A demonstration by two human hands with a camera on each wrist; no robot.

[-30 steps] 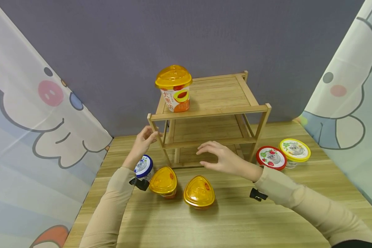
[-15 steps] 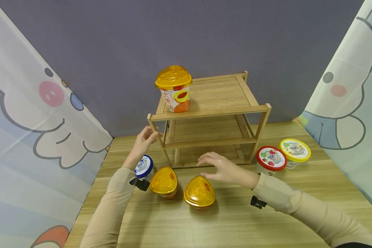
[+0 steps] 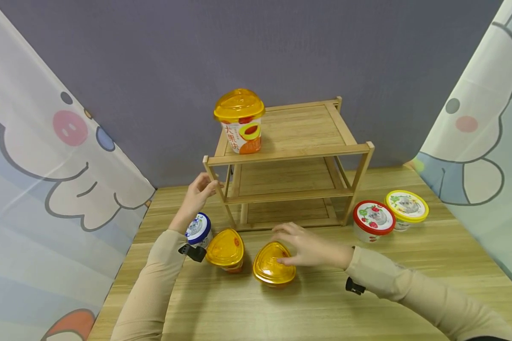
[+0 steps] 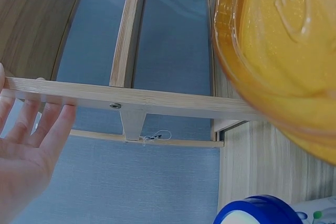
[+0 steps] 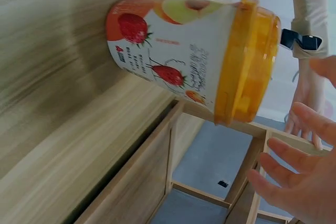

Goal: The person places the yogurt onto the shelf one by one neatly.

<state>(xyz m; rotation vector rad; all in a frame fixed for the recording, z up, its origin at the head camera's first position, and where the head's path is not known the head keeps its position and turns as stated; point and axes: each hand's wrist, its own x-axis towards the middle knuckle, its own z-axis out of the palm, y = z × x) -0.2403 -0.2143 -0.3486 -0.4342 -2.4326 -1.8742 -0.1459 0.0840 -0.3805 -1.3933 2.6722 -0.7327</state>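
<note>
My left hand (image 3: 198,196) holds the left front post of a wooden shelf rack (image 3: 290,151). In the left wrist view its fingers (image 4: 50,124) lie against the post (image 4: 173,103). Over the right part of a yogurt cup with an orange lid (image 3: 270,267) hovers my right hand (image 3: 309,244). The right wrist view shows that hand's fingers (image 5: 286,177) spread beside the cup's lid (image 5: 247,61), with a gap between. A second orange-lidded cup (image 3: 226,248) stands just left of it. A third orange-lidded cup (image 3: 241,123) is on the rack's top tier, at the left.
A blue-lidded tub (image 3: 197,229) stands by my left wrist. Right of the rack, a red-lidded tub (image 3: 373,218) sits beside a yellow-lidded tub (image 3: 405,208). A grey backdrop (image 3: 281,47) rises behind, and printed curtains flank both sides of the wooden table (image 3: 222,312).
My right hand has come down from in front of the rack's lower tiers to the orange lid of the nearer cup. My left hand stays at the post.
</note>
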